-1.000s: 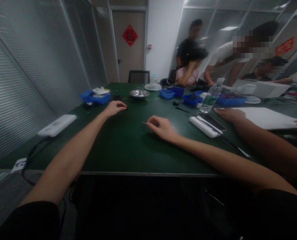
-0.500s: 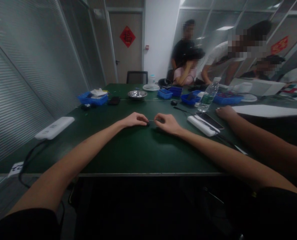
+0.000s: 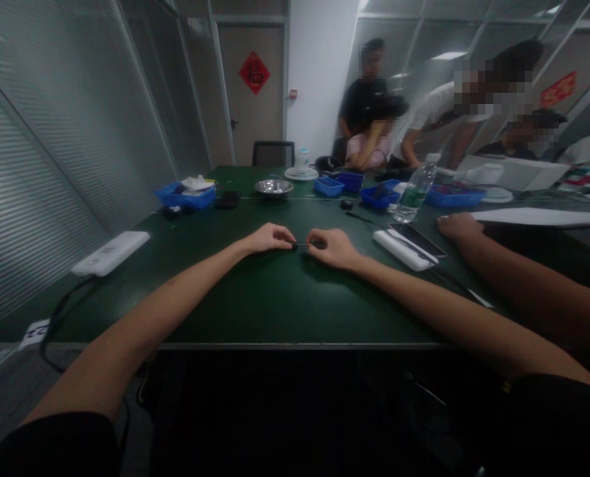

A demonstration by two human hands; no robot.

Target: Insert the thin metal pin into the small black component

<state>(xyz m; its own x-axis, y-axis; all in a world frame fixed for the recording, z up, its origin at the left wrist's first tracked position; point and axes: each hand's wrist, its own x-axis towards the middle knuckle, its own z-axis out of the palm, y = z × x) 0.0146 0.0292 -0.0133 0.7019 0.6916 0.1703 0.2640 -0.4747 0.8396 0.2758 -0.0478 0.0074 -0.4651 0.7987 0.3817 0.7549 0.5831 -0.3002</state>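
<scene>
Just above the green table, my left hand pinches a small black piece between thumb and fingertips. Facing it, my right hand is closed in a pinch on a thin metal rod. The rod spans the narrow gap between both sets of fingertips and looks level. Its right end is hidden inside my right fingers, and whether its left end sits in the black piece is too small to tell.
Power strips lie at left and right, the right one beside a phone. A water bottle, blue trays and a metal bowl stand farther back. Another person's arm rests at right; several people are behind.
The rod and my right fingertips sit slightly lower, and the rod looks more level. Both hands keep their pinch. The other person's hand at right has shifted a little to the right.
</scene>
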